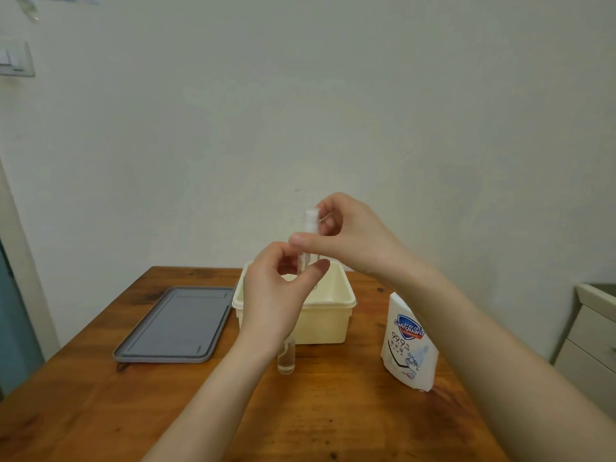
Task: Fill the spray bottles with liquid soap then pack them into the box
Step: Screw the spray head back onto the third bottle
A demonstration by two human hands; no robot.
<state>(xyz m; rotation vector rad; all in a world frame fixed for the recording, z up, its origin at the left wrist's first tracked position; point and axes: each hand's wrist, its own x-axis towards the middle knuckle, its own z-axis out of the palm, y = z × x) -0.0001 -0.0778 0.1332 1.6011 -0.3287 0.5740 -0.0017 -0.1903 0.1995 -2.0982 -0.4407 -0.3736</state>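
2 hands, left and right, grip 1 slim clear plastic spray bottle upright above the cream rectangular plastic box.

Both hands raised together at centre, fingers pinched.

The left hand rises from a bare forearm entering at 7 o'clock, thumb and forefinger curled into a pinch, palm turned inward. The right hand sits just above it toward 1 o'clock, its forearm coming in from 4 o'clock, thumb pointing left, forefinger arched over, wrist bent down. The fingertips nearly meet.
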